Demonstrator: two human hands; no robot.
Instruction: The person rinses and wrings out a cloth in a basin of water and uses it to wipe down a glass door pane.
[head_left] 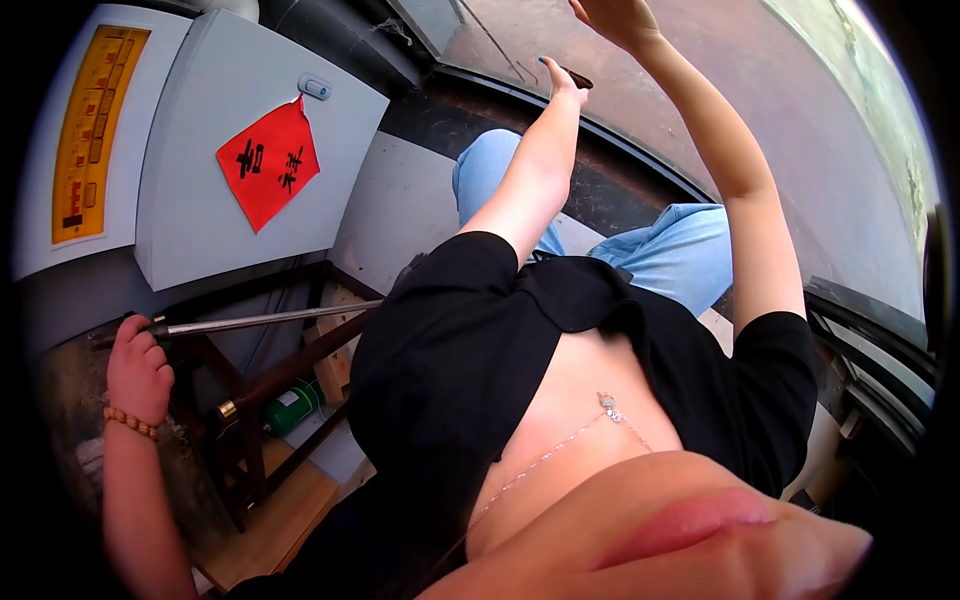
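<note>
My left hand (565,82) is stretched forward at the top middle, close to the window ledge. Its fingers are closed around a small dark flat object (577,78) whose kind I cannot make out; the thumb, with a teal nail, sticks up. My right hand (618,22) is raised in front of the large glass pane (690,110), partly cut off by the top edge. One digit stretches out, the other fingers are out of view, and nothing shows in it. Whether it touches the glass I cannot tell.
At left, another person's hand (140,370), with a beaded bracelet, grips a metal rod (270,318). A white cabinet (225,110) bears a red paper (268,165). A green bottle (292,408) lies by a dark frame (300,370). My jeans (670,255) reach toward the ledge.
</note>
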